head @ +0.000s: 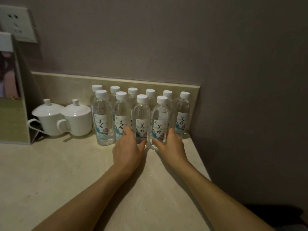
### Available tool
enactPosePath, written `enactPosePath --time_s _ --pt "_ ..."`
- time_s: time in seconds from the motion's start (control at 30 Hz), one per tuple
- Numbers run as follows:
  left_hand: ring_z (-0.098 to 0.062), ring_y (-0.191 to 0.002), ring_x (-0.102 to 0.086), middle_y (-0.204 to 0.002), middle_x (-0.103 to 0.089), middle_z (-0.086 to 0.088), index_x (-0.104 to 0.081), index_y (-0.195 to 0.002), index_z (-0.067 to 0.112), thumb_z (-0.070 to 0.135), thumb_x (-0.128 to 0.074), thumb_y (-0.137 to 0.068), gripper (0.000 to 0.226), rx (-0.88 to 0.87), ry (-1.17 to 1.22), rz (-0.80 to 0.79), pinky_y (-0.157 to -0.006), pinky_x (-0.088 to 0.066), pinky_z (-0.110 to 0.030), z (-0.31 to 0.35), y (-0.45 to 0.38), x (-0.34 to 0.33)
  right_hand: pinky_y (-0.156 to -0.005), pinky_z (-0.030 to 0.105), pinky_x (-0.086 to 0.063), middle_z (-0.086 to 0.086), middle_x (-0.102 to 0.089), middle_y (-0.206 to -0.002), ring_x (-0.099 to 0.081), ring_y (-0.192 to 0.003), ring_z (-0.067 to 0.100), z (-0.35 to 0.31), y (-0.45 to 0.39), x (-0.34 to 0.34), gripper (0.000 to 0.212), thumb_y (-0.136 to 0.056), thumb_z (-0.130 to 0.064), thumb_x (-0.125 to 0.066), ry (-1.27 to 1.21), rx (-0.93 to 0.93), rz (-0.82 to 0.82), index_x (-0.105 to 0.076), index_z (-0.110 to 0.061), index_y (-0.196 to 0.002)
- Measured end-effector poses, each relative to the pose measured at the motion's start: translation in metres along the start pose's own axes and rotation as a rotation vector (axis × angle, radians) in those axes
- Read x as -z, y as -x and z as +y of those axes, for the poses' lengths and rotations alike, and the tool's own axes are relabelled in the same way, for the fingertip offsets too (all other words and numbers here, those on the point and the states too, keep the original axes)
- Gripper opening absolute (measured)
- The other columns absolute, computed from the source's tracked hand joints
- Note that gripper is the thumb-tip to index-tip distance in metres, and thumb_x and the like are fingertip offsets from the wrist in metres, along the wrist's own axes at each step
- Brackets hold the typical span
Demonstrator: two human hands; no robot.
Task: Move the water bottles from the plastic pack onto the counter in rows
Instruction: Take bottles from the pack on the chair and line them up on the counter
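Ten clear water bottles stand upright on the pale stone counter point(66, 164), each with a white cap and a flowered paper label, and each looks full of clear water. Six form the back row against the low backsplash point(66, 84), with the end one point(182, 114) nearest the corner wall; four stand in a front row just ahead of them. The left hand point(128, 149) is wrapped around the base of the third front bottle point(141, 120), thumb across its front and fingers curled behind its left side. The right hand point(171, 145) grips the base of the fourth front bottle point(160, 120) the same way, thumb in front, fingers round its right side. These two bottles stand touching, bases on the counter. The plastic pack is out of sight. To the left, just beside the first front bottle point(102, 117), sit two white lidded cups point(66, 117), lids on, so their contents cannot be told. Further left a standing card holder point(15, 105) leans under a wall socket point(16, 24).
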State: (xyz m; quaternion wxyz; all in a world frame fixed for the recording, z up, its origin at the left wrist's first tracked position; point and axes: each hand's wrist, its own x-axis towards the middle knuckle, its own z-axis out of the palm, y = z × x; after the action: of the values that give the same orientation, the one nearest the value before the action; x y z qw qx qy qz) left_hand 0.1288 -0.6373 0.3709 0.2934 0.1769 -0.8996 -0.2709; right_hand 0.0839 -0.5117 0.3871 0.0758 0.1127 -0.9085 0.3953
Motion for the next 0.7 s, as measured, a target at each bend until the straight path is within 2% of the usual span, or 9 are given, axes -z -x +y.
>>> enactPosePath --time_s 0.2,0.7 --pt "-0.029 -0.090 -0.070 -0.103 -0.071 -0.009 -0.038 -0.111 0.014 0.039 -0.067 -0.090 0.044 0.002 -0.037 -0.007 -0.073 -0.059 -0.044 0.002 -0.003 -0.001 -0.091 0.042 -0.051 0.008 -0.049 -0.133 -0.053 -0.119 0.027 -0.001 -0.003 -0.006 0.059 -0.089 -0.042 -0.063 0.068 0.017 0.017 -0.039 -0.012 -0.134" --pt "-0.030 -0.094 -0.069 -0.107 -0.069 -0.013 -0.039 -0.121 0.005 0.038 -0.060 -0.095 0.046 -0.048 -0.129 -0.011 -0.077 -0.058 -0.043 0.000 -0.008 -0.003 -0.085 0.036 -0.049 0.007 -0.047 -0.131 -0.053 -0.116 0.026 -0.002 -0.010 -0.011 0.054 -0.091 -0.043 -0.060 0.099 0.012 0.029 -0.039 -0.012 -0.131"
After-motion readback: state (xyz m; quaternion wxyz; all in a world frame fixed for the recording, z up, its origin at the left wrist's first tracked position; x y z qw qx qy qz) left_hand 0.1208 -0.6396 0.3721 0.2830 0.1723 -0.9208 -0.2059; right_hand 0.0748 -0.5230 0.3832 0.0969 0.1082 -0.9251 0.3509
